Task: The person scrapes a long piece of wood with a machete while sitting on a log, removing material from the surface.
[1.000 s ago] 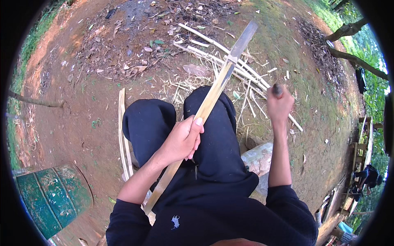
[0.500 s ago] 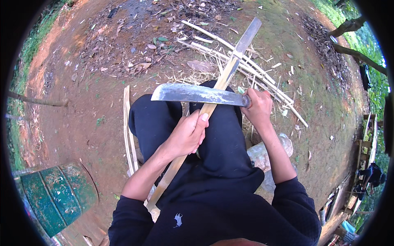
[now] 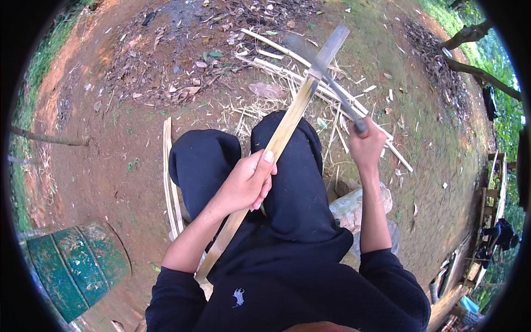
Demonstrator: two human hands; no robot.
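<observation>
A long pale bamboo strip (image 3: 293, 117) slants across my lap, from beside my left elbow up past my knees to the far right. My left hand (image 3: 247, 181) is closed around its middle, thumb on top. In my right hand (image 3: 367, 145) is the handle of a machete (image 3: 338, 93). Its blade, smeared by motion, lies across the strip's far part near a dark-edged joint; whether it touches cannot be made out. Beyond the joint the strip looks greyer. My dark-trousered knees are on both sides of the strip.
Split bamboo strips (image 3: 381, 141) and shavings litter the ground beyond my knees. Two more strips (image 3: 167, 171) lie left of my leg. A green metal drum (image 3: 77, 265) is at the lower left, a pale log (image 3: 362, 209) by my right thigh. Dry leaves (image 3: 182, 77) cover the far ground.
The machete has moved away from me along the strip, from over my knees to its far part, and its blade has swung to point forward. My left hand and the strip stay nearly in place.
</observation>
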